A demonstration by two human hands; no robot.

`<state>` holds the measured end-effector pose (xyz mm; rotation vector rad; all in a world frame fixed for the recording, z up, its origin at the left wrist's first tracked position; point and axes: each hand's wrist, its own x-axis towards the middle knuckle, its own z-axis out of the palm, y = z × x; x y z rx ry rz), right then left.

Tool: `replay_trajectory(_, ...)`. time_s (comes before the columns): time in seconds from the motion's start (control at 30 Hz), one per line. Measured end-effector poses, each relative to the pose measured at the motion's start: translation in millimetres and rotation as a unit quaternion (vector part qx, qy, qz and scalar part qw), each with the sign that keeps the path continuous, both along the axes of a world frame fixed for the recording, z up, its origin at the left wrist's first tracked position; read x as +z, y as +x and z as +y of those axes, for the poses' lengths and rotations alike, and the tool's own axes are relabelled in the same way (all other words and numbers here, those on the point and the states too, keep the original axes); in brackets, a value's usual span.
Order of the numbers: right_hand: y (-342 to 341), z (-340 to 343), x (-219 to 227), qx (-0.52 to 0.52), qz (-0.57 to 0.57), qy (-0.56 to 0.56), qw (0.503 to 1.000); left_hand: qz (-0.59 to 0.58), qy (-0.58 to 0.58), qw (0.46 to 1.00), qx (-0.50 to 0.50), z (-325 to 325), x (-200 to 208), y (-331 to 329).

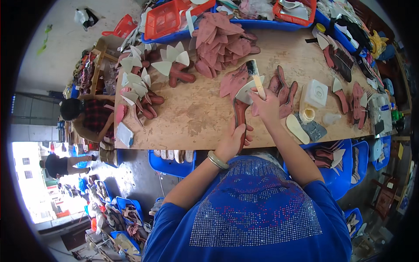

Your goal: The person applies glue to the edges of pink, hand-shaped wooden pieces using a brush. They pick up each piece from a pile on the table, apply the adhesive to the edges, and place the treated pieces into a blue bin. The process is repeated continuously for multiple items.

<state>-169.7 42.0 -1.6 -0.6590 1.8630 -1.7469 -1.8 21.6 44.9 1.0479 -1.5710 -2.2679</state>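
Observation:
My left hand is closed around the narrow end of a reddish-brown shoe insole. A pale, pointed toe piece lies at its far end, and whether it is fixed on I cannot tell. My right hand grips the wooden handle of a brush, just right of that toe piece. The brush's dark bristles point away from me. Pink pointed pieces lie beyond the insole. More reddish insoles rest to the right of my right hand.
A large heap of pink pieces stands at the back of the wooden table. Insoles with pale tips are stacked at left. A white plastic container and an open-mouthed jar stand at right. Another person sits past the left edge.

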Motion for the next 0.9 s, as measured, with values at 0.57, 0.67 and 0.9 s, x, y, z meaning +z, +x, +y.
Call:
replay_trajectory(0.57, 15.1, -2.9, 6.5, 0.059, 0.072, 0.067, 0.993, 0.023, 0.003, 0.999, 0.034, 11.5, -8.9, 15.9)
replay_trajectory(0.67, 15.4, 4.2, 1.8, 0.055, 0.061, 0.043, 0.996, 0.026, 0.006, 0.999, 0.038, 13.1, -10.7, 14.6)
replay_trajectory(0.9, 10.8, 54.2, 17.6, 0.064, 0.025, 0.077, 0.995, 0.022, 0.030, 0.998, 0.046, 15.5, -10.4, 17.7)
